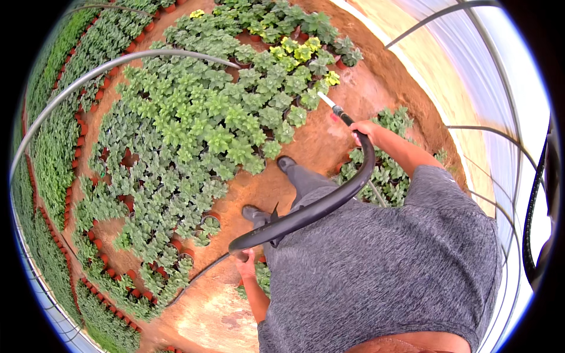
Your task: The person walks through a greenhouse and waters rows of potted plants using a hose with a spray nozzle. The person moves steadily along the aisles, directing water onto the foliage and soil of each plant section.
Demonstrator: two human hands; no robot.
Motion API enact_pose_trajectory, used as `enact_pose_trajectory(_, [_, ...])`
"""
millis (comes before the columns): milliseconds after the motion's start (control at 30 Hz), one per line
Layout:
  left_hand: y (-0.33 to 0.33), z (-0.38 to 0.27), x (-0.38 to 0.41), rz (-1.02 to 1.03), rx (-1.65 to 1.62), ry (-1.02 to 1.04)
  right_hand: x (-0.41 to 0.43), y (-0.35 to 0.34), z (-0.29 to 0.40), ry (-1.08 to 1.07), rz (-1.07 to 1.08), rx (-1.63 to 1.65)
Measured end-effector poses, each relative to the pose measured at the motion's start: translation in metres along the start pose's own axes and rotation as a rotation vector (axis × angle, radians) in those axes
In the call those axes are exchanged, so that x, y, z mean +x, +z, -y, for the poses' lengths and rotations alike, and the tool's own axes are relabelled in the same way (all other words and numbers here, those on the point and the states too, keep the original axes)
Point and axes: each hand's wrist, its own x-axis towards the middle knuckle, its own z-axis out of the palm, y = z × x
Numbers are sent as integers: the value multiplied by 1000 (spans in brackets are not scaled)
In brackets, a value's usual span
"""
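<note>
A thick black hose curves across the front of my body. Near its front end, my right hand is closed around it, just behind a narrower fitting with a white tip. That tip points at potted leafy plants at the edge of a dense block. My left hand grips the hose's lower bend, its fingers partly hidden beneath. A black strip is tied around the hose near my thigh. From the bend, a thinner-looking length of hose trails to the ground at lower left.
Potted plants with reddish-brown pots crowd the bare soil in front of my shoes. More plants stand at my right. Metal hoops arch overhead, one coming down among the plants. Plastic sheeting walls the right side.
</note>
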Motion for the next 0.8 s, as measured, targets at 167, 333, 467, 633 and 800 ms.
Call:
enact_pose_trajectory(167, [-57, -93, -37, -95, 10, 130, -23, 38, -51, 0, 75, 184])
enact_pose_trajectory(333, [-103, -7, -1, -56, -36, 161, -24, 73, -73, -45, 67, 129])
enact_pose_trajectory(467, [-91, -8, -9, -8, -36, 61, -20, 88, -76, -54, 87, 178])
enact_pose_trajectory(633, [-103, -12, -30, -24, -86, -13, -9, 109, -65, -161, 50, 121])
enact_pose_trajectory(800, [-112, -6, -34, -62, -82, -47, -24, 142, -36, -169, 52, 103])
